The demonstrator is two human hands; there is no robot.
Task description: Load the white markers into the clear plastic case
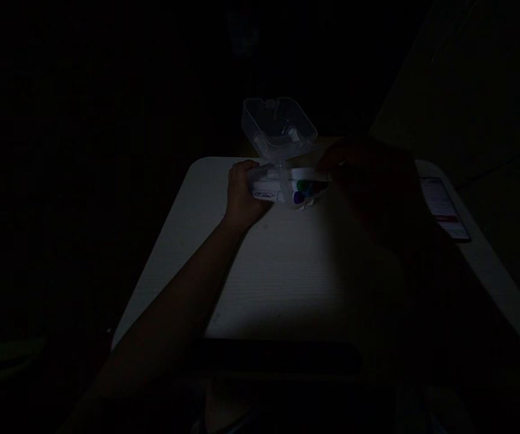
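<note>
The scene is very dark. A clear plastic case (282, 167) lies on its side near the far edge of the table, its lid (266, 135) swung up and back. Several white markers are inside, with a purple marker end (298, 197) and a green marker end (301, 185) facing right. My left hand (243, 196) is closed around the case's left end. At the opening, my right hand (355, 166) is in deep shadow, its fingertips pinched at the right end of a white marker (307, 173) that lies uppermost.
The pale wood-grain table (269, 271) has rounded corners and a dark slot (282, 355) along its near side. A phone (444, 208) with a lit screen lies at the right edge, beyond my right forearm. A greenish thing (6, 355) shows dimly at lower left.
</note>
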